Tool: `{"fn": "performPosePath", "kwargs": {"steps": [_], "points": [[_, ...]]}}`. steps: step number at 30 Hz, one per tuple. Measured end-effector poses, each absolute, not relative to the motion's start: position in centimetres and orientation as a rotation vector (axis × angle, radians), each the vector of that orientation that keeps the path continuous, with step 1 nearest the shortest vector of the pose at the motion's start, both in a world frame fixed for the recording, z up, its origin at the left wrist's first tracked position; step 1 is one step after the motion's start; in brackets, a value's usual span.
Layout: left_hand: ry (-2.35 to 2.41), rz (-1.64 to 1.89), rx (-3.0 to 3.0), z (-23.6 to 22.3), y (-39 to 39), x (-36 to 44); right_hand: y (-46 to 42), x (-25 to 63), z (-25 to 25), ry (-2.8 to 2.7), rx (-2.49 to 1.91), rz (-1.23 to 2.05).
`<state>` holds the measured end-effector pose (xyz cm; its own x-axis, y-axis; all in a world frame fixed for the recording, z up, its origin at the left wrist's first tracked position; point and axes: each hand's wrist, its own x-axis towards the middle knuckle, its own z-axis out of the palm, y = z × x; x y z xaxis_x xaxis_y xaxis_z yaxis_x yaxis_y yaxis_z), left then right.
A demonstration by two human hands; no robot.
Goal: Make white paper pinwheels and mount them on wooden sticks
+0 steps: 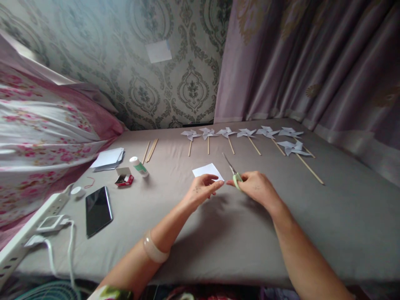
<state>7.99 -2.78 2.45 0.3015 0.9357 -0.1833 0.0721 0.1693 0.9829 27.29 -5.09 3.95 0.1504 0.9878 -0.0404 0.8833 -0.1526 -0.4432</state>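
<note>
My left hand [202,189] pinches the near corner of a small white paper square [207,171] that lies on the grey sheet. My right hand [254,187] is closed around the green handles of a pair of scissors [233,170]; the blades point away toward the back and sit just right of the paper. The two hands are close together near the middle of the surface.
Several white paper pinwheels on wooden sticks [246,135] lie in a row at the back. Spare sticks [151,150], a glue bottle [138,166], a paper stack [108,159], a small red box [124,178], a phone [98,210] and a power strip [37,223] sit left.
</note>
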Motion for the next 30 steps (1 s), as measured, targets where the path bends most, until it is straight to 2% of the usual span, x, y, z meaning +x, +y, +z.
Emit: {"fn": "performPosePath", "kwargs": {"steps": [5, 9, 15, 17, 24, 30], "points": [[1.05, 0.97, 1.162, 1.5, -3.6, 10.7, -6.0, 24.1, 3.6, -1.977, -2.04, 0.405], [1.013, 0.936, 1.184, 1.1, -3.6, 10.7, -6.2, 24.1, 3.4, -2.023, -1.982, 0.441], [1.092, 0.983, 1.276, 1.0, -3.1, 10.3, -5.9, 25.1, 3.0, -1.941, -1.647, 0.895], [1.1, 0.996, 1.3, 0.9, -2.9, 10.2, -5.9, 25.1, 2.9, -1.839, -1.604, 0.947], [1.11, 0.879, 1.331, 1.8, -2.7, 8.8, -6.0, 25.5, 3.5, -1.759, -1.638, 0.788], [1.324, 0.906, 1.271, 2.5, -2.7, 2.5, -4.5, 31.8, 2.1, -1.643, -1.935, 0.531]]}}
